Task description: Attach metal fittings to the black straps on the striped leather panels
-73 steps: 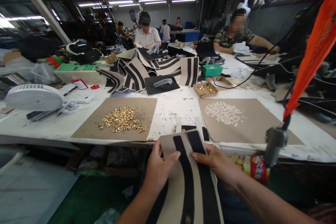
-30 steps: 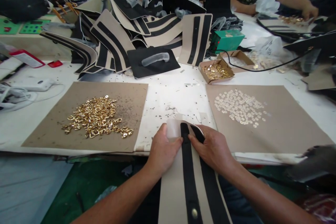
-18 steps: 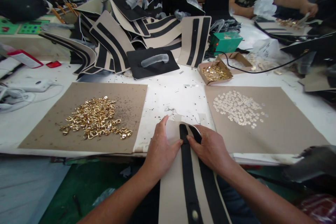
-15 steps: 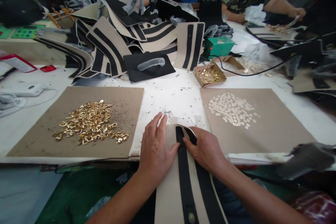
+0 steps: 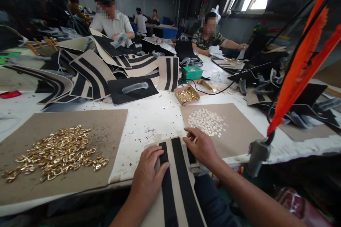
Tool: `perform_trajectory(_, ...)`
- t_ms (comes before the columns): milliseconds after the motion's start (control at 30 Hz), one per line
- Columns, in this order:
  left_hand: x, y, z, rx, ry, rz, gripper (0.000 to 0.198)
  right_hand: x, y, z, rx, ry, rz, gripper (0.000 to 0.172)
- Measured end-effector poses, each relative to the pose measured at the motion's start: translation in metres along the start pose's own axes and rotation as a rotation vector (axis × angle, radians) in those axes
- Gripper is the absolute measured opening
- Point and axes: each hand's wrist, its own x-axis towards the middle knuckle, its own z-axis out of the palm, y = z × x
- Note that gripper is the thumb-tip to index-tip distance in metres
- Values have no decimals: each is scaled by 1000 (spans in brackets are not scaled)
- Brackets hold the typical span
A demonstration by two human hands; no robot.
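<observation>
Beige with black stripes, the panel [image 5: 176, 184] is reaching toward me from the near edge of the table [image 5: 149, 115]. My right hand [image 5: 204, 145] is no longer pinching it: the fingers are hanging parted by its far right corner, seemingly leaving my left hand [image 5: 148, 165] to do the steadying. That one is resting on top; I cannot tell whether it is gripping. Beyond, a cardboard box [image 5: 191, 101] is holding small gold pieces [image 5: 186, 95]

Passable tabletop [image 5: 146, 118], orange strip [image 5: 291, 81] possibly obstructive
</observation>
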Motion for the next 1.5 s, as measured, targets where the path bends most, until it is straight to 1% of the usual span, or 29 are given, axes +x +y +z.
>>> perform_trajectory(33, 0, 0, 0, -18, 3, -12, 24, 6, 11, -8, -75, 28, 21, 26)
perform_trajectory(67, 0, 0, 0, -35, 7, -23, 24, 12, 21, -15, -158, 29, 31, 24)
perform_trajectory(133, -1, 1, 0, -60, 14, -38, 24, 24, 36, -27, -323, -33, 34, 24)
perform_trajectory(200, -1, 1, 0, -77, 19, -43, 24, 34, 43, -34, -429, -115, 22, 25)
perform_trajectory(333, -3, 1, 1, -115, 24, -47, 23, 50, 46, -36, -489, -200, 30, 22)
perform_trajectory(500, -6, 1, 3, -142, 52, -42, 26, 70, 55, -36, -536, -323, 89, 17)
perform_trajectory(633, -10, 0, 4, -141, 68, -40, 30, 77, 55, -38, -589, -384, 109, 18)
perform_trajectory(800, -13, 1, 5, -147, 75, -41, 32, 78, 47, -34, -666, -396, 94, 20)
perform_trajectory(933, -13, 2, 6, -157, 100, -31, 33, 77, 39, -32, -703, -365, 34, 16)
perform_trajectory(1033, -14, 2, 6, -158, 106, -27, 33, 69, 25, -33, -669, -328, -20, 17)
perform_trajectory(1133, -14, 1, 6, -148, 94, -27, 33, 49, 1, -29, -561, -339, -97, 23)
perform_trajectory(1167, -14, 1, 6, -143, 92, -25, 34, 40, -8, -25, -475, -369, -137, 25)
perform_trajectory(1233, -14, 1, 6, -135, 94, -25, 35, 22, -25, -12, -229, -449, -225, 26)
perform_trajectory(1300, -14, 1, 6, -132, 98, -28, 36, 6, -38, 4, -2, -505, -287, 23)
perform_trajectory(1333, -14, 1, 6, -131, 98, -29, 37, 1, -43, 11, 56, -517, -303, 21)
perform_trajectory(1400, -14, 1, 6, -131, 95, -26, 38, -6, -48, 22, 65, -512, -313, 17)
perform_trajectory(1500, -14, 1, 6, -131, 96, -18, 39, -7, -49, 27, 45, -503, -324, 16)
